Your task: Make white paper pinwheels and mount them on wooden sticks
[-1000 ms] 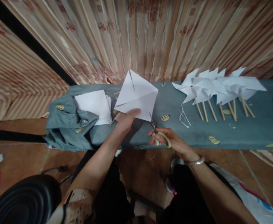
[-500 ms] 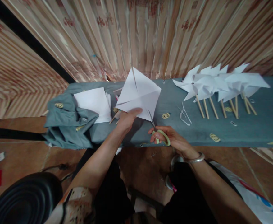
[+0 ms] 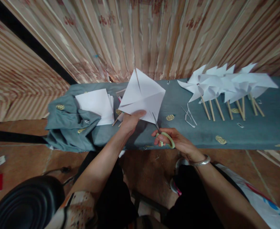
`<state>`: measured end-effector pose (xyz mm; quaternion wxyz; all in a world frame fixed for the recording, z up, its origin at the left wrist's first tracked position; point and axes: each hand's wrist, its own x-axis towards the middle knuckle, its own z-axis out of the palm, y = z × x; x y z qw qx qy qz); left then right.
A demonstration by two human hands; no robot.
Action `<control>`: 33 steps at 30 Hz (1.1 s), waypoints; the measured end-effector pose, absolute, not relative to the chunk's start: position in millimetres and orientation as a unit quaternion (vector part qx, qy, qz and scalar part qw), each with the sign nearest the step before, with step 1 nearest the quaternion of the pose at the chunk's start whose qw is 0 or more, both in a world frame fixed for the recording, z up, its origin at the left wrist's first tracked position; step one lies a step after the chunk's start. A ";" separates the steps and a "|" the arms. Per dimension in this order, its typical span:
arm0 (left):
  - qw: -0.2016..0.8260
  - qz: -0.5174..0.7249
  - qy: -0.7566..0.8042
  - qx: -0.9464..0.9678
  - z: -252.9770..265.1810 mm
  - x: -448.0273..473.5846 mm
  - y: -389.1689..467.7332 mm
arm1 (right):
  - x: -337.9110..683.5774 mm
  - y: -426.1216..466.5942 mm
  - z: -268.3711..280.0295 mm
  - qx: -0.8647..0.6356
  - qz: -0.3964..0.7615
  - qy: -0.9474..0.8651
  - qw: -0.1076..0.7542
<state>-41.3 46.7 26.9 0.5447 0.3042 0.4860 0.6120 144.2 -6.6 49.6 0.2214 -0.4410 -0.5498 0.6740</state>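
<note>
A square sheet of white paper point(image 3: 146, 89), slit inward at its top and left corners, is pinched by my left hand point(image 3: 131, 122) at its lower edge, thumb on top. My right hand point(image 3: 173, 138) is closed round the green handles of a pair of scissors point(image 3: 166, 140). Their blades are at the paper's bottom corner, slightly parted, pointing up and left. Left of my left hand lies a stack of white paper point(image 3: 95, 106). Some wooden sticks, partly hidden, poke out beneath the held sheet.
Several white paper pinwheels point(image 3: 226, 82) on wooden sticks lie at the right of the narrow table point(image 3: 202, 140) with its grey-green cloth. Thin white strips point(image 3: 190, 117) lie between them and the scissors. A striped curtain point(image 3: 140, 38) hangs behind; a black round stool point(image 3: 26, 203) stands lower left.
Hardly anything differs. The paper and my left hand keep their place, and the scissors stay at the bottom corner; the view has shifted very slightly.
</note>
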 end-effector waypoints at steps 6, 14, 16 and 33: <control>0.559 0.613 0.467 0.307 26.1 -41.6 46.1 | 144.5 -4.8 48.6 -0.433 0.680 -0.550 0.218; 0.559 0.607 0.475 0.305 28.2 -42.1 47.0 | 144.8 -4.1 48.2 -0.423 0.681 -0.559 0.211; 0.558 0.608 0.474 0.307 28.9 -41.8 46.7 | 144.5 -4.2 48.9 -0.423 0.682 -0.556 0.215; 0.558 0.607 0.483 0.294 25.4 -44.1 47.5 | 145.0 -2.5 36.0 -0.423 0.682 -0.554 0.221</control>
